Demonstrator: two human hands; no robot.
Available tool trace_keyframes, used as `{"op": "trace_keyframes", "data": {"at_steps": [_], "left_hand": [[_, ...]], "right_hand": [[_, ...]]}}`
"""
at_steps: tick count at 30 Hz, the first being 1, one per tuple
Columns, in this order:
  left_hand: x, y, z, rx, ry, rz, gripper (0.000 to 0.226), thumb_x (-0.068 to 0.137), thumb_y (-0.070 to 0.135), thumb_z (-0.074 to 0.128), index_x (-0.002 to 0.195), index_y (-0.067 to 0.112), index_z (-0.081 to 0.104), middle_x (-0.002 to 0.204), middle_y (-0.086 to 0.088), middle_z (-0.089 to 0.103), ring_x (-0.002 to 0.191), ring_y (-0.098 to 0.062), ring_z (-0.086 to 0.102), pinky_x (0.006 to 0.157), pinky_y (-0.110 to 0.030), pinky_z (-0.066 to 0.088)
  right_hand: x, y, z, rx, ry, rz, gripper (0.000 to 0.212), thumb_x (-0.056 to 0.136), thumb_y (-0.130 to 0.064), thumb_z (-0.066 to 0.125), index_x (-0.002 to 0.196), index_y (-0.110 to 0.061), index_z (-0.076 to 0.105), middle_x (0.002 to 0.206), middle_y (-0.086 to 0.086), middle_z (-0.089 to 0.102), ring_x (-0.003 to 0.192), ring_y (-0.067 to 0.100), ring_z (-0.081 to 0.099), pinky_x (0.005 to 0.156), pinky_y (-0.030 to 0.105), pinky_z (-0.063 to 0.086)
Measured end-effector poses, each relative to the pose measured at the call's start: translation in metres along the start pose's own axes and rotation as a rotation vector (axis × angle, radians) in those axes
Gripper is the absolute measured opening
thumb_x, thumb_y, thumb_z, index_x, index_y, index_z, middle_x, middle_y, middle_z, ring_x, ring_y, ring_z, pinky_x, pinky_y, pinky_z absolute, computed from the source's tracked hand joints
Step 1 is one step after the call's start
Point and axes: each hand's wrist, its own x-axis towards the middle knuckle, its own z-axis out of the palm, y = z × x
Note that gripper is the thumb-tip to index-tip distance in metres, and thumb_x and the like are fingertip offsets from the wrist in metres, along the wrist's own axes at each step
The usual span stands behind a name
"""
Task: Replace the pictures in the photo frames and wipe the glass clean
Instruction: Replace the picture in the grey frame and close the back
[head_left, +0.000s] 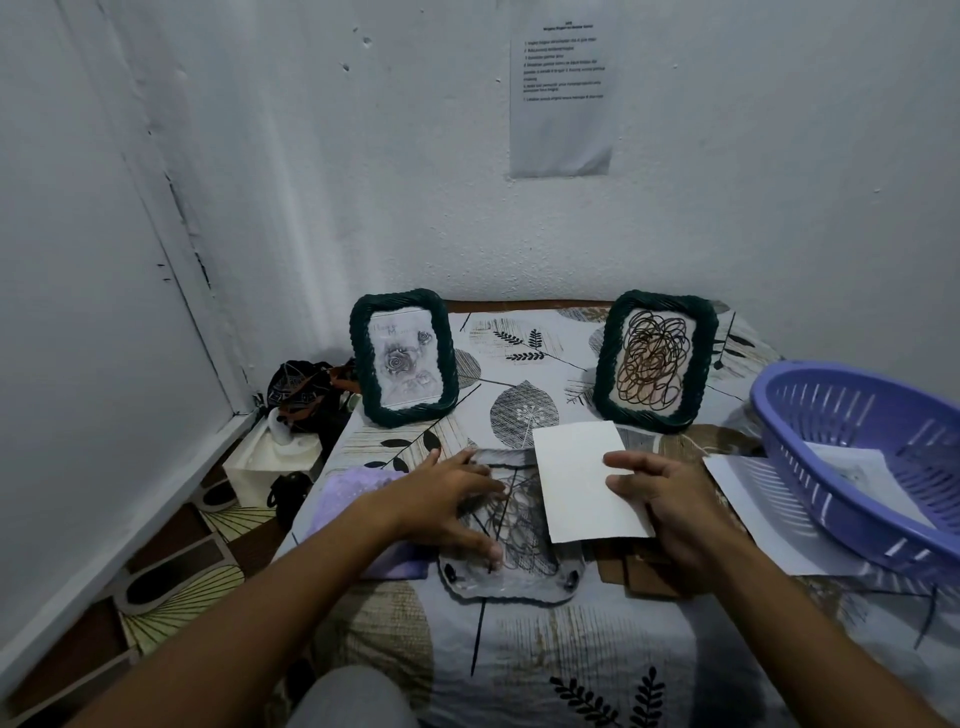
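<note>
- Your left hand, fingers spread, presses on the face-down frame.
- Your right hand pinches a white card just above that frame.

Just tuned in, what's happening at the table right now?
A person is working on a frame lying flat on the table, back side up. The left hand rests on it, fingers spread. The right hand pinches a white card over its right edge. Two green frames stand behind with pictures in them. A purple cloth lies at left, a purple basket at right.
</note>
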Motion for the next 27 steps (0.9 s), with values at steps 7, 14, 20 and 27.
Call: {"op": "trace_keyframes", "data": {"at_steps": [7,14,20,27], "left_hand": [[-0.010,0.004,0.001,-0.382,0.324,-0.049,0.062,0.074,0.046,0.078,0.126,0.016,0.062,0.122,0.003,0.063,0.112,-0.008,0.056,0.096,-0.028,0.047],[-0.004,0.010,-0.001,-0.813,0.545,-0.222,0.015,0.082,0.010,0.074,0.096,0.013,0.069,0.085,-0.003,0.071,0.072,-0.012,0.065,0.062,-0.020,0.052],[-0.006,0.015,0.002,-1.357,0.403,-0.355,0.013,0.091,-0.002,0.059,0.104,-0.005,0.060,0.072,-0.012,0.061,0.054,-0.014,0.057,0.046,-0.024,0.044],[-0.011,0.025,0.000,-1.455,0.398,-0.392,0.009,0.095,0.008,0.057,0.097,0.000,0.060,0.080,-0.014,0.062,0.066,-0.023,0.060,0.052,-0.029,0.047]], "right_hand": [[-0.003,-0.003,0.009,0.059,0.001,-0.019,0.026,0.083,0.011,0.061,0.101,-0.005,0.068,0.098,0.013,0.066,0.078,0.027,0.065,0.047,0.024,0.054],[0.001,-0.001,0.015,0.248,0.051,-0.021,0.042,0.082,0.013,0.060,0.117,-0.010,0.060,0.105,0.018,0.064,0.084,0.035,0.065,0.050,0.035,0.057],[0.008,0.001,0.010,0.340,0.031,0.102,0.033,0.085,0.012,0.054,0.116,0.001,0.056,0.113,0.022,0.064,0.090,0.034,0.064,0.070,0.043,0.053],[0.004,-0.005,0.013,0.291,-0.004,0.224,0.041,0.089,-0.004,0.058,0.128,0.006,0.050,0.117,0.023,0.065,0.104,0.038,0.062,0.073,0.044,0.053]]}}
